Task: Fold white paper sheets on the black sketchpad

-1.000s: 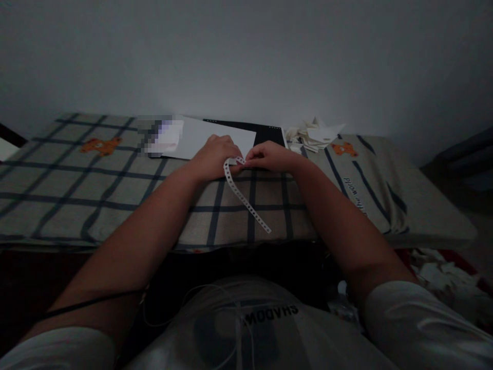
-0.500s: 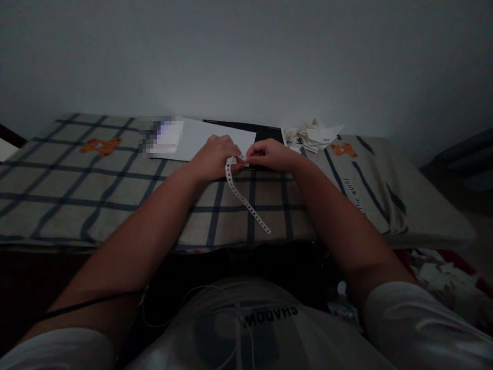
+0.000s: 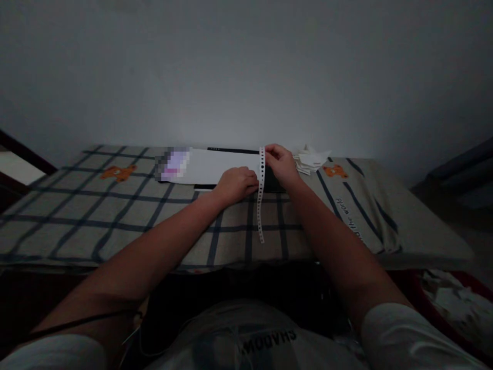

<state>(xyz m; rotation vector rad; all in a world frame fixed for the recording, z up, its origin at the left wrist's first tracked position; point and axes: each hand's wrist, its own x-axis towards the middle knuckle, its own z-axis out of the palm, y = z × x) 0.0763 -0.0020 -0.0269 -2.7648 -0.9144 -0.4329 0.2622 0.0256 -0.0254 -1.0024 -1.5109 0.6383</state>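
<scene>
Perforated paper strip held by its far end

The right hand has its fingers closed in a pinch at the strip's far end, apparently so the narrow length can trail freely; it runs past the left fingertips toward the near edge of the checked cloth. The left hand rests with curled fingers on the white sheet near its right end, probably to steady it; whether they grip anything is impossible to tell. That sheet lies over a black board, which likely gives it flat backing. Loose paper pieces sit beyond the right hand, seemingly kept aside to leave working room.
</scene>
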